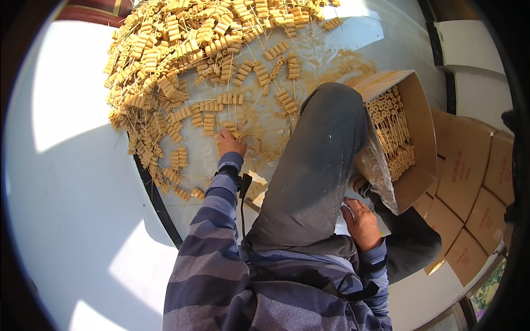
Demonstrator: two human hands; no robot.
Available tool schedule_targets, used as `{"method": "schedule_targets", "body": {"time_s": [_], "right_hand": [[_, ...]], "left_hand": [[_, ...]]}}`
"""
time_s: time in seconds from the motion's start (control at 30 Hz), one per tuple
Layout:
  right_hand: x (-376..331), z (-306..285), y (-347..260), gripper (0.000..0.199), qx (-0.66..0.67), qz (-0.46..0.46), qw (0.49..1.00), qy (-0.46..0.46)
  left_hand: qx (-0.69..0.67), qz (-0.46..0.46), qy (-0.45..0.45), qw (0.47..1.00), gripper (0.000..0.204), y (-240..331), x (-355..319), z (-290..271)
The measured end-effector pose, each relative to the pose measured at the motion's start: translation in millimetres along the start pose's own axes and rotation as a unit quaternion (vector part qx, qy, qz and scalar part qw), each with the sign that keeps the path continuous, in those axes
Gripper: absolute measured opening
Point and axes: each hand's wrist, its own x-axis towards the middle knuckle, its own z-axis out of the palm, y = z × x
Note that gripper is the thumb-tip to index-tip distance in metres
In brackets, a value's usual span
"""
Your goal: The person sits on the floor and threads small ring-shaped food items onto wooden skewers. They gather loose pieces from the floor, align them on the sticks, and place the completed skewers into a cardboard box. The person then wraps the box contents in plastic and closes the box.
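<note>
A large heap of yellow-brown ridged, hollow food rolls on thin sticks (182, 49) spreads over the floor at the upper left. At its near edge my left hand (230, 144) has its fingers closed on a skewered roll (236, 135); other loose skewers lie just beyond. My right hand (363, 225) is beside my lap, below the box, fingers loosely bent and thumb apart, with nothing visible in it. An open cardboard box (420, 132) tilts against my knee at the right. Inside it, skewered rolls (393, 132) are stacked in rows, and a clear plastic liner (381, 171) hangs over its near edge.
Several closed brown cartons (464, 160) stand stacked at the right. My bent knee (331, 127) rises between the heap and the box. Yellow crumbs (345, 69) cover the pale floor. A dark strip (157, 204) runs along the floor at the left.
</note>
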Motion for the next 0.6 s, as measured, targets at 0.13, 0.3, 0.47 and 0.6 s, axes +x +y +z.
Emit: {"method": "schedule_targets", "body": {"time_s": [0.13,0.3,0.47,0.6], "right_hand": [[-2.0,-9.0,-0.3,0.026,-0.003,-0.003,1.000,0.014],[-13.6,-8.2,7.5,0.026,-0.007,0.019,1.000,-0.003],[-17.7,-3.0,11.9,0.025,-0.001,0.026,1.000,0.006],[-3.2,-20.4,0.5,0.027,-0.012,0.018,1.000,0.015]], "left_hand": [[0.046,0.005,0.006,0.999,0.100,-6.7,-4.2,5.1],[0.113,0.023,0.021,0.993,0.102,-2.3,-0.8,17.8],[0.044,0.075,0.038,0.996,0.106,-19.9,10.9,39.6],[-0.152,0.072,-0.084,0.982,0.095,-42.5,11.5,25.0]]}}
